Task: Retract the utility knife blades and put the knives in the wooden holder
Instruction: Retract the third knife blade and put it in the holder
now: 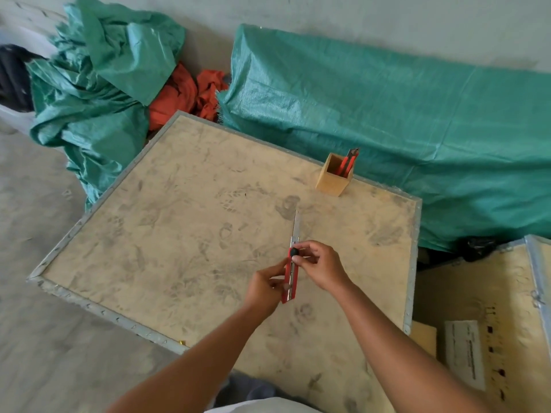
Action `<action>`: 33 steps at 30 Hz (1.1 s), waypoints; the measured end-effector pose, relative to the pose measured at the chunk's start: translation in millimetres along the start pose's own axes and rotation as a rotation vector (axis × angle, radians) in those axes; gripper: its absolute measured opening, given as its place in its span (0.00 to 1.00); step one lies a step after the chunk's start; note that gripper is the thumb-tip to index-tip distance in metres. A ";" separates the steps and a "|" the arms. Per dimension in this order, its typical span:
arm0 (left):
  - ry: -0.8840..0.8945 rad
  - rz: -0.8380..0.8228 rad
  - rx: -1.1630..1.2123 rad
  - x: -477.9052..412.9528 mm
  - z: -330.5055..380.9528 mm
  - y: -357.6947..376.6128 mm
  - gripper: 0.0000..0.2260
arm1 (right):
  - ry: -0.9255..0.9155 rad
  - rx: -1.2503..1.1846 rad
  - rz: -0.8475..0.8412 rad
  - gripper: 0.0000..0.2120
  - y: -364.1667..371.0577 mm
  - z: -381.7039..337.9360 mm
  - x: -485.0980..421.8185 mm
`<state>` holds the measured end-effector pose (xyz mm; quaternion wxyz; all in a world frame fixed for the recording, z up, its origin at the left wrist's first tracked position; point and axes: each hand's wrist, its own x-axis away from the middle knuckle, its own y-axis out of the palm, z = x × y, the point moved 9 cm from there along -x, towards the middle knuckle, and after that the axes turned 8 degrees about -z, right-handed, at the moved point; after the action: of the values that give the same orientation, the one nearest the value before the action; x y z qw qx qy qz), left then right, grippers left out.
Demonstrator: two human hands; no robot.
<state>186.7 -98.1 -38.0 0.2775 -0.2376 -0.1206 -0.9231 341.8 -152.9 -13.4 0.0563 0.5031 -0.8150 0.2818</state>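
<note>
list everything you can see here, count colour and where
utility knife in hand: 1, red, blade extended, over the crate top
knives in holder: at least 1, red and black, upright
wooden holder: 1, tan, far side of crate top
crate: 1, plywood with metal edging, centre
second crate: 1, same make, right
tarps: 2, green, behind
cloth: orange, between tarps
left hand: holds knife body
right hand: on the black slider
</note>
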 end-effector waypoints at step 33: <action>0.321 -0.419 -0.082 -2.5 244.6 -72.0 0.20 | -0.349 0.230 0.285 0.09 -45.5 -229.5 37.3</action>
<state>238.4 48.6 164.1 0.0863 -0.0691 -0.0842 -0.9903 318.3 -79.1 210.5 -0.1832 0.4271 -0.8377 0.2867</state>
